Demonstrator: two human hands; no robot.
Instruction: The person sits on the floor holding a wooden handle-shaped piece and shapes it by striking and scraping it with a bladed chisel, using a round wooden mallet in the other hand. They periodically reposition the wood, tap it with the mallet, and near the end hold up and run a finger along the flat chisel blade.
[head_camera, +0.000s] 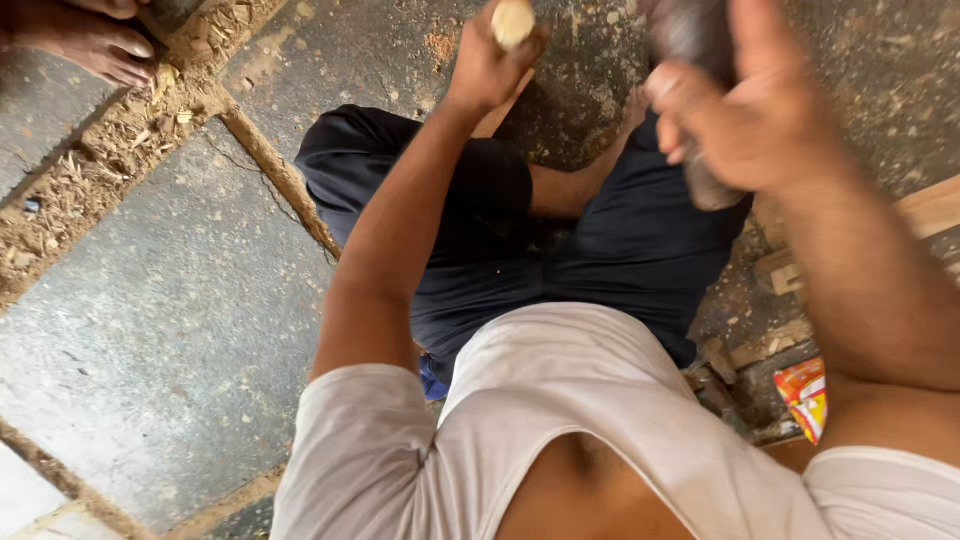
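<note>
I sit cross-legged on a stone floor in dark trousers (630, 250) and a white shirt. My left hand (485, 70) is stretched out over my knee and closed around a pale wooden piece (513, 22), whose rounded end sticks out above my fist. My right hand (745, 115) is raised closer to the camera and blurred. It grips a dark tool (712, 185) that shows above and below the fingers; its kind cannot be told.
Another person's bare foot (85, 40) rests at the top left beside a floor groove full of wood shavings (130, 130). Wooden offcuts (780, 270) and a plank (930, 205) lie on the right. An orange packet (805, 395) sits by my right side.
</note>
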